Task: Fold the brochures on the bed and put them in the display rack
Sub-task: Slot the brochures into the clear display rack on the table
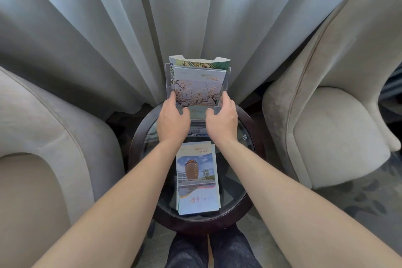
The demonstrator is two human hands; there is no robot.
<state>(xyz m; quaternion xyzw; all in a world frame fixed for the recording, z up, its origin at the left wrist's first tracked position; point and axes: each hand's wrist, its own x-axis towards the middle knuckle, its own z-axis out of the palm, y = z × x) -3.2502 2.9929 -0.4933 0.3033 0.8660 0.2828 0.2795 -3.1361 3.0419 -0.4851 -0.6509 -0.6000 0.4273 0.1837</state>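
My left hand (173,121) and right hand (221,118) pinched the flower brochure (199,88), which sat in the clear rack (226,85) at 12 o'clock. I needed to push it down straight and evenly.

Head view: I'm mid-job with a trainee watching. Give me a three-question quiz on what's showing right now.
1. True or false: the blossom brochure stands in the clear display rack.
2. Multiple choice: the stack of brochures with the jar picture lies on A) an armchair, B) the round glass table, C) the floor.
3. Fill in: behind the rack hangs a pale ____.

Key
1. True; the left hand and right hand hold its lower corners.
2. B.
3. Curtain.
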